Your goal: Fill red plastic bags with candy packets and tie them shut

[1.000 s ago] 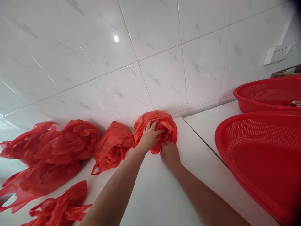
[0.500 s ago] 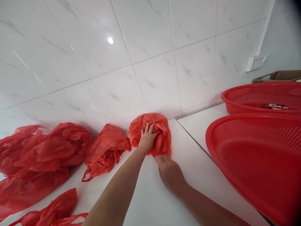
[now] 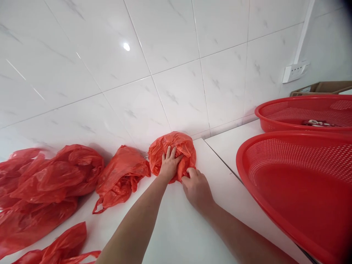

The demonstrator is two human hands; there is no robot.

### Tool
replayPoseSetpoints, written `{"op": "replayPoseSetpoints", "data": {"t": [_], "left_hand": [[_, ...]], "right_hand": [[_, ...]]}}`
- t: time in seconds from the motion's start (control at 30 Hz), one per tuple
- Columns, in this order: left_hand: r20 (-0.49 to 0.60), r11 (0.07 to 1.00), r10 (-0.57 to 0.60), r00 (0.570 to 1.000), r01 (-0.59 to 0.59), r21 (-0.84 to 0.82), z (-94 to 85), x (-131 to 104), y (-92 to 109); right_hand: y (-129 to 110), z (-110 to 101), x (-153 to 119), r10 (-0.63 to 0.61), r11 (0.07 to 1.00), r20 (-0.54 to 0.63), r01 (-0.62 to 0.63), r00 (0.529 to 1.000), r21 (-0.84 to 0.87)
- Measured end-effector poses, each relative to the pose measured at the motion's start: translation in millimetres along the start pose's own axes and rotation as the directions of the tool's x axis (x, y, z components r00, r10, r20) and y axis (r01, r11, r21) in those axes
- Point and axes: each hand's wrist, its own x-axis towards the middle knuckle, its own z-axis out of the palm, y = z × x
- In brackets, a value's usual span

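Observation:
A bunched red plastic bag (image 3: 161,146) lies on the white tabletop (image 3: 170,227) against the tiled wall. On top of it rests my left hand (image 3: 169,165), fingers spread and pressing into the crumpled plastic. At the bag's near right edge, my right hand (image 3: 198,187) pinches a fold of it between curled fingers. What the bag contains, if anything, is hidden. Just left of it sits a second crumpled red plastic bag (image 3: 122,172), its handle loop trailing toward me.
Further left spreads a heap of red plastic bags (image 3: 57,176), with another red bag (image 3: 64,244) nearer me. Two red perforated plastic baskets (image 3: 275,176) stand on the right; the far one holds something dark red and white. Behind are a cardboard box (image 3: 327,87) and a wall socket (image 3: 295,72).
My right hand has moved slightly up along the bag's near edge, its fingers now curled more onto the plastic. My left hand keeps its place on the bag. The view has shifted slightly.

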Motion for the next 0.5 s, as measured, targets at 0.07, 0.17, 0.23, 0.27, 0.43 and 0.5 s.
{"op": "replayPoseSetpoints", "data": {"t": [0.07, 0.17, 0.23, 0.27, 0.43, 0.5], "left_hand": [[0.013, 1.0, -0.003, 1.0, 0.003, -0.022, 2.7, 2, -3], [0.019, 0.998, 0.002, 1.0, -0.001, -0.061, 6.4, 6, -7], [0.012, 0.995, 0.01, 1.0, -0.009, -0.097, 6.3, 9, -10], [0.011, 0.993, 0.018, 1.0, -0.017, -0.12, 4.6, 10, -11], [-0.029, 0.961, 0.073, 0.997, -0.078, -0.266, -26.6, 11, -13], [-0.099, 0.943, 0.076, 0.992, -0.103, -0.316, -46.0, -1, -11]], "right_hand": [[-16, -12, -11, -0.13, 0.991, -0.055, 0.132, 0.99, 0.037], [-44, -22, -35, -0.414, 0.888, -0.179, 0.439, 0.893, 0.137], [-57, -21, -52, -0.53, 0.784, -0.27, 0.586, 0.804, 0.204], [-61, -20, -59, -0.546, 0.752, -0.303, 0.616, 0.781, 0.234], [-52, -19, -67, -0.247, 0.777, -0.113, 0.267, 0.962, 0.57], [-39, -22, -58, 0.008, 0.668, 0.122, -0.096, 0.992, 0.738]]}}
